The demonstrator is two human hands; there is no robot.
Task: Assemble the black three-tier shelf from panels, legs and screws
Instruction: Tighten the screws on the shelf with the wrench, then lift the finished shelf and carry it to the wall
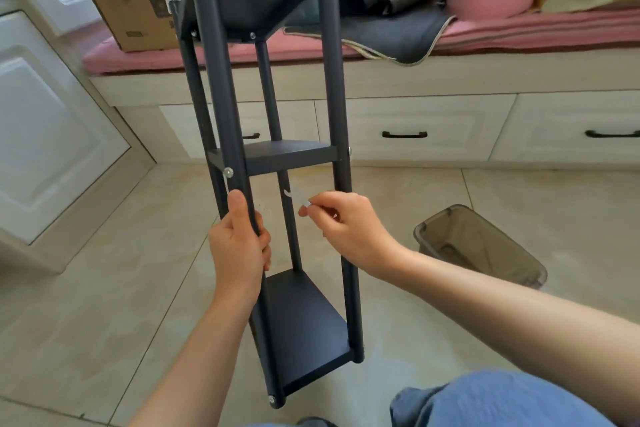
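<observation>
The black shelf (291, 156) stands tilted away from me, three panels joined to round black legs with silver screws. My left hand (239, 246) grips the near left leg (221, 80) just below the middle panel. A screw head (228, 172) shows on that leg above my thumb. My right hand (343, 225) hovers between the legs under the middle panel, pinching a small pale piece (304, 202) at its fingertips; what the piece is I cannot tell. The bottom panel (304, 326) lies nearest to me.
A smoky plastic bin (481, 246) sits on the tiled floor at the right. Behind the shelf runs a bench with drawers (405, 128), a pink cushion, a cardboard box (131, 0), dark cloth and a pink roll. My knee in blue trousers (495, 402) is at bottom right.
</observation>
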